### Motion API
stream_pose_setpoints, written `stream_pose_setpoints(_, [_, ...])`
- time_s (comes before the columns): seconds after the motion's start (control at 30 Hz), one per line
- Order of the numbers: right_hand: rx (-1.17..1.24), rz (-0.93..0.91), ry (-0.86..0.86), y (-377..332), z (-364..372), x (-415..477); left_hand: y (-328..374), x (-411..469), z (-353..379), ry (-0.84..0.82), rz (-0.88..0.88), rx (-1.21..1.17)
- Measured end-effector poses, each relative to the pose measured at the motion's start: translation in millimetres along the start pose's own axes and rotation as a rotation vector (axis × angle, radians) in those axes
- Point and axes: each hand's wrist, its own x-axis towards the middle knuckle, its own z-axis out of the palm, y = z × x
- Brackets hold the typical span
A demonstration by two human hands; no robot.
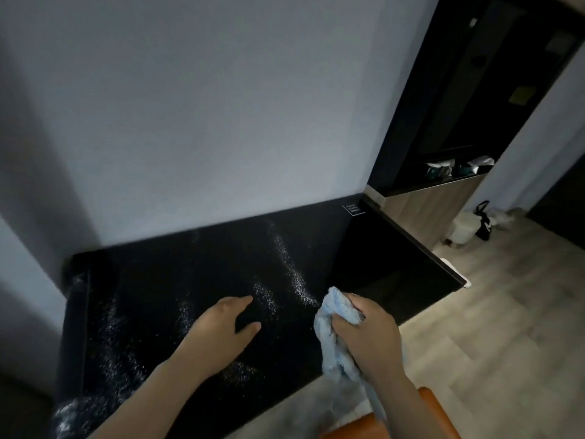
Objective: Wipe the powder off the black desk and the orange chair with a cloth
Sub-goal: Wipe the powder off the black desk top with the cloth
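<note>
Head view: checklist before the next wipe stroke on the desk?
1. Cloth held firmly: ok, the right hand grips it in a bunch.
2. Cloth touching the black desk: cannot tell, it sits by the front edge but contact is unclear.
3. Powder cleared: not ok, streaks cover the middle and left; the right part looks clean.
4. Wipe path free: not ok, the left hand lies open over the powdered patch, just left of the cloth.
5. Orange chair clean: cannot tell, only a sliver shows at the bottom edge.
</note>
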Motion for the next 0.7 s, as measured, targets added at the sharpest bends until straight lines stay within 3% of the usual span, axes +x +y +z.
stream_pose_setpoints(0.33, [-0.049, 0.039, -0.011, -27.2, 24.5, 91.2, -29.4, 98.2, -17.8, -0.062, 0.012, -0.013])
stream_pose_setpoints(0.7, [-0.136, -0.016, -0.039, -13.1, 48.3, 265.5, -41.2, 235.6, 0.6, -0.094, -0.152, -0.043])
